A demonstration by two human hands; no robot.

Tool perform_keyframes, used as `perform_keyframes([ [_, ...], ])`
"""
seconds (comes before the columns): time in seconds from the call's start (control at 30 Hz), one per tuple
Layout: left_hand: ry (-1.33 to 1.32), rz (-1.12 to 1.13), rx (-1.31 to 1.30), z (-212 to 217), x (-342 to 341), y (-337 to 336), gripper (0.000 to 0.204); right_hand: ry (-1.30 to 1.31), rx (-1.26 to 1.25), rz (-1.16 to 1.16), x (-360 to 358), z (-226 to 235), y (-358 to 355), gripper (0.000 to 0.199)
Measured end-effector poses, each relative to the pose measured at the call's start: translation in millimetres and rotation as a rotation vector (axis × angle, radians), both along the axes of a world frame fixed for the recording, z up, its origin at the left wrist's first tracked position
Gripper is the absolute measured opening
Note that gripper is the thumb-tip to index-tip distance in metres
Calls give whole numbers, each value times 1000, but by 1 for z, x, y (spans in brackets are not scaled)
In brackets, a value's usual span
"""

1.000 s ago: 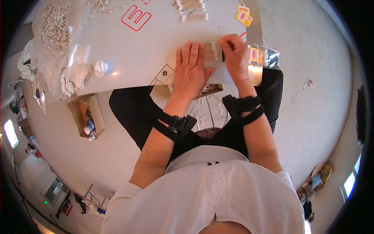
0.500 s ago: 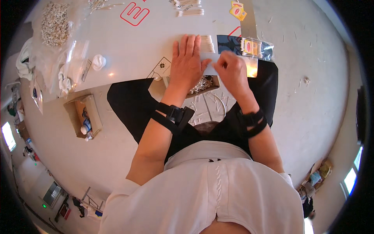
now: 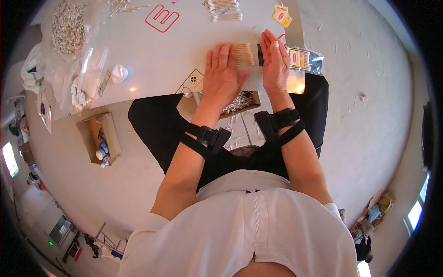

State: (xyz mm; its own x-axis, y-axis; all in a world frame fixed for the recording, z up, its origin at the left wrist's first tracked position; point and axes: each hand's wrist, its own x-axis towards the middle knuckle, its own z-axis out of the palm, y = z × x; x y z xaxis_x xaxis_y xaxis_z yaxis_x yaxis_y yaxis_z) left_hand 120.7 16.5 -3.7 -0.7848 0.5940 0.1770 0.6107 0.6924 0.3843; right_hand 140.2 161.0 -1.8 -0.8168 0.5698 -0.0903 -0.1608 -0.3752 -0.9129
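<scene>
White short-sleeved cotton top with a stitched centre seam (image 3: 251, 217), black trousers (image 3: 161, 124), black strapped band on left wrist (image 3: 206, 138), matching black strapped band on right wrist (image 3: 281, 121), bare forearms

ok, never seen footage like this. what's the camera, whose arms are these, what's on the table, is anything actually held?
There is no machine here: a person works with two bare hands, and a wide fisheye camera worn on the head looks down at them. That is why the edges bend and the white shirt fills the bottom. Both forearms wear black strapped wrist bands.

The left hand lies flat on the white table, and the right hand stands on edge beside it. Between them lies a neat row of cotton swabs, squared up by both palms; neither hand grips anything.

Also on the table: more swab bundles at the far edge, small yellow packets, a clear printed bag by the right hand, and a large clear bag of loose swabs on the left. An open cardboard box sits on the floor.
</scene>
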Motion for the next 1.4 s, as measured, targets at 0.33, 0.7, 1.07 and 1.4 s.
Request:
perform_keyframes([
  [0.33,-449,307,1303,-7,-32,22,52,63,93,40,-15,-7,-16,49],
  [0.7,-503,240,1318,-13,-26,57,46,24,188,-46,-6,-8,-4,46],
  [1.07,-514,173,1265,-13,-18,97,41,25,195,-108,8,-9,37,44],
  [1.4,36,-136,134,11,1,56,59,-262,1468,142,51,20,86,61],
])
